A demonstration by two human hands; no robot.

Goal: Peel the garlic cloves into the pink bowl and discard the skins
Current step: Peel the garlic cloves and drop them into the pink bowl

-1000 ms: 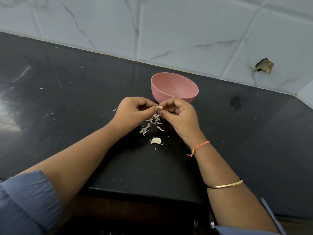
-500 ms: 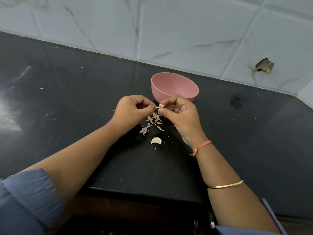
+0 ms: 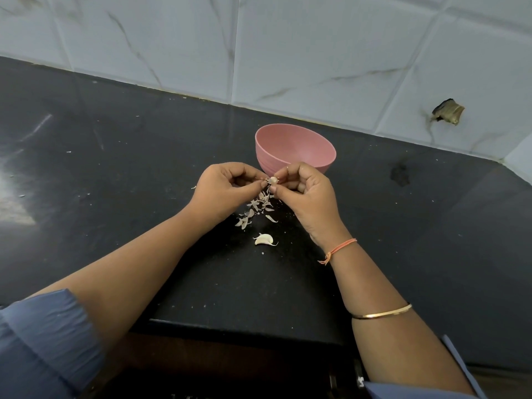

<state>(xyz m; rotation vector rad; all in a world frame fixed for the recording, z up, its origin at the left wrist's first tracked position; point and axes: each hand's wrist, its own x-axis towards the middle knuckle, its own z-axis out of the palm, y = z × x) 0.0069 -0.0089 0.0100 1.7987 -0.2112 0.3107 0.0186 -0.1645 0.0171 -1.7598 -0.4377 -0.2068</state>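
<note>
A dark stone table (image 3: 115,180) carries a pink bowl (image 3: 293,152) near the tiled wall, a scatter of garlic skins (image 3: 254,210) before it, and one garlic clove (image 3: 264,239) nearer the front edge.

- The bowl (image 3: 296,151) is showing plain pink.
- The table (image 3: 115,156) is looking glossy black.
- The wall tiles (image 3: 316,53) are showing white with grey veining.
- The sleeve (image 3: 43,341) is showing blue.

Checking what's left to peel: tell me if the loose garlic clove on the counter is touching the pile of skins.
Apart. The head view shows the loose garlic clove lying alone, with bare black counter between it and the pile of skins farther back.
</note>
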